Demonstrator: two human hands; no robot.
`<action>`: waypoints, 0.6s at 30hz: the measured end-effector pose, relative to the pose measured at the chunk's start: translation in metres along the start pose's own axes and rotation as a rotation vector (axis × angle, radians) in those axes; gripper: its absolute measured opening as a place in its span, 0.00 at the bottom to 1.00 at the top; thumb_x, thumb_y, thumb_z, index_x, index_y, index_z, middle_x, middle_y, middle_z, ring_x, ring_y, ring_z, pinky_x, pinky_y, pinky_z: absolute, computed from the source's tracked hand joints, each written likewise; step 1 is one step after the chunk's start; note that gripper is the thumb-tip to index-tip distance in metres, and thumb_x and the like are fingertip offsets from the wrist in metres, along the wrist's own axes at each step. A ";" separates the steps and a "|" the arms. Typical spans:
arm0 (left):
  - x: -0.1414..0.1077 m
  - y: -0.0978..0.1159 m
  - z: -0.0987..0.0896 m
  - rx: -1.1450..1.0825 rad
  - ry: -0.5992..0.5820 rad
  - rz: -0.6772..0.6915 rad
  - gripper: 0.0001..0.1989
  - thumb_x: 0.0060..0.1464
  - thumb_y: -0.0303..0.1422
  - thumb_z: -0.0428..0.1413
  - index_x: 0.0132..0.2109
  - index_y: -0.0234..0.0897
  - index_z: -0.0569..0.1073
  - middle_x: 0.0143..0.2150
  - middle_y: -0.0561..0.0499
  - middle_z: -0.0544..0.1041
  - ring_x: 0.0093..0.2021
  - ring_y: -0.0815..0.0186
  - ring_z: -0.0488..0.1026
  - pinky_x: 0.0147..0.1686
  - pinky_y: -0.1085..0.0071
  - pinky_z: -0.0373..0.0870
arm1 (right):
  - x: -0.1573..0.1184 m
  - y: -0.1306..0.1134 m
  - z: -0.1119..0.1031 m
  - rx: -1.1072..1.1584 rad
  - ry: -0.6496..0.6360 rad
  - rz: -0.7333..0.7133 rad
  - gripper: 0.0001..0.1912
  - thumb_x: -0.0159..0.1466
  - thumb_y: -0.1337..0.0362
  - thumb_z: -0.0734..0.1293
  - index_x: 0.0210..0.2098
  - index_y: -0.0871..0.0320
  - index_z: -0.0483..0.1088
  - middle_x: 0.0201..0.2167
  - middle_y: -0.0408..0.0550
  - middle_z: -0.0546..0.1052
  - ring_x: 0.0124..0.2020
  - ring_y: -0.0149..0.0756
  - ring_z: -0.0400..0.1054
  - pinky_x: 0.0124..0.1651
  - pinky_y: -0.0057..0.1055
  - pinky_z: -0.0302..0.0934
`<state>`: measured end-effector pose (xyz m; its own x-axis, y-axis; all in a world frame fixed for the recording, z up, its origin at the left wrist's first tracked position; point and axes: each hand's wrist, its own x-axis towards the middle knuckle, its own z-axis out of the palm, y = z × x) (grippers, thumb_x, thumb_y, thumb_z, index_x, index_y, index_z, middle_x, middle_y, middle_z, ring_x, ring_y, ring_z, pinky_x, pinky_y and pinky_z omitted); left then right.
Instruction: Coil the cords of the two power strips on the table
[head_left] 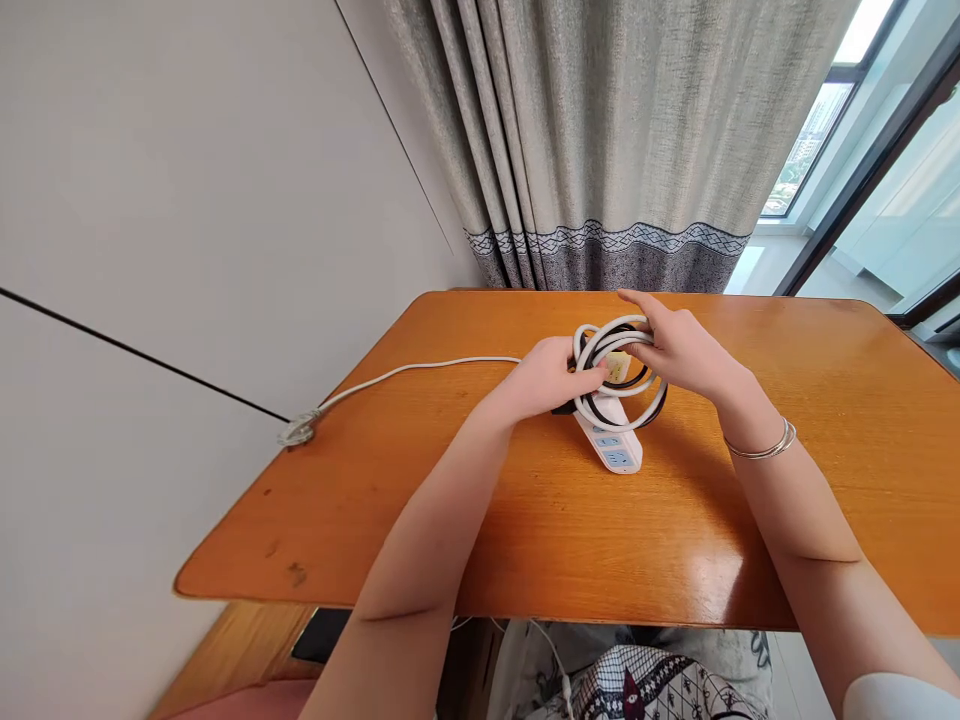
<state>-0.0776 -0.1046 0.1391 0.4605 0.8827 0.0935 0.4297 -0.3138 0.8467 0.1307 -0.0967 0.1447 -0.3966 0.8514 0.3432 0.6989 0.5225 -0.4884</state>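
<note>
A coil of white and black cable [628, 425] is held above the wooden table, partly over a white power strip [619, 458] with blue sockets. My left hand [553, 378] grips the coil's left side, its thumb across the loops. At the coil's upper right, my right hand [679, 348] has its fingers around the white loops, with one finger stretched out above them. A yellowish label or piece [618, 367] shows through the middle of the coil. The far end of the power strip is hidden behind the coil and my left hand.
The wooden table [465, 500] has a white cord [405, 369] running left to a whitish plug or bundle [298, 430] by the wall. Behind it hangs a grey curtain [615, 130]. A dark flat object [322, 635] lies below the front edge.
</note>
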 end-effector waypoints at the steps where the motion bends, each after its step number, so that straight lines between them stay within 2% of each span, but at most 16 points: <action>1: 0.000 0.001 -0.001 0.025 0.012 0.004 0.10 0.48 0.39 0.57 0.31 0.36 0.71 0.30 0.52 0.75 0.33 0.62 0.72 0.33 0.69 0.68 | -0.001 -0.003 -0.001 0.004 0.022 0.014 0.35 0.64 0.65 0.66 0.69 0.62 0.58 0.27 0.44 0.78 0.28 0.38 0.69 0.38 0.32 0.60; 4: 0.002 0.000 -0.001 0.123 0.115 -0.009 0.05 0.47 0.34 0.56 0.31 0.36 0.70 0.30 0.53 0.75 0.34 0.61 0.73 0.35 0.67 0.68 | -0.003 -0.009 -0.001 0.084 0.094 0.066 0.39 0.61 0.63 0.69 0.70 0.60 0.58 0.22 0.39 0.73 0.24 0.35 0.66 0.35 0.32 0.60; 7: 0.006 -0.005 0.004 0.175 0.343 -0.010 0.13 0.47 0.32 0.60 0.41 0.37 0.71 0.37 0.51 0.78 0.38 0.60 0.75 0.41 0.64 0.71 | -0.002 -0.009 0.005 0.250 0.160 0.133 0.38 0.59 0.61 0.71 0.68 0.58 0.61 0.21 0.39 0.72 0.24 0.38 0.68 0.34 0.34 0.63; 10: 0.010 -0.011 0.012 0.260 0.564 0.168 0.20 0.49 0.31 0.63 0.49 0.38 0.69 0.52 0.44 0.77 0.53 0.56 0.75 0.53 0.59 0.71 | 0.002 -0.003 0.013 0.419 0.224 0.175 0.37 0.57 0.60 0.73 0.65 0.55 0.64 0.26 0.42 0.75 0.27 0.40 0.71 0.34 0.37 0.67; 12: 0.011 -0.014 0.016 0.380 0.583 0.326 0.16 0.52 0.31 0.64 0.47 0.38 0.71 0.62 0.40 0.71 0.62 0.53 0.69 0.62 0.55 0.66 | 0.005 0.002 0.017 0.503 0.254 0.176 0.37 0.55 0.60 0.74 0.63 0.53 0.65 0.31 0.44 0.77 0.29 0.40 0.72 0.35 0.38 0.69; 14: 0.010 -0.014 0.019 0.480 0.524 0.418 0.11 0.55 0.34 0.64 0.45 0.39 0.73 0.70 0.40 0.64 0.68 0.50 0.64 0.66 0.52 0.61 | 0.007 0.004 0.017 0.549 0.259 0.187 0.37 0.53 0.60 0.75 0.61 0.54 0.65 0.36 0.46 0.78 0.32 0.40 0.72 0.37 0.39 0.70; 18: 0.006 -0.011 0.021 0.583 0.488 0.456 0.12 0.57 0.37 0.63 0.48 0.44 0.77 0.76 0.47 0.56 0.72 0.47 0.59 0.70 0.46 0.54 | 0.008 -0.001 0.014 0.546 0.257 0.245 0.38 0.50 0.62 0.75 0.60 0.57 0.65 0.41 0.49 0.78 0.33 0.39 0.73 0.40 0.41 0.71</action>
<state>-0.0632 -0.1036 0.1190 0.3580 0.6374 0.6823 0.6742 -0.6821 0.2834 0.1184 -0.0897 0.1366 -0.0616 0.9460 0.3184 0.3207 0.3208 -0.8912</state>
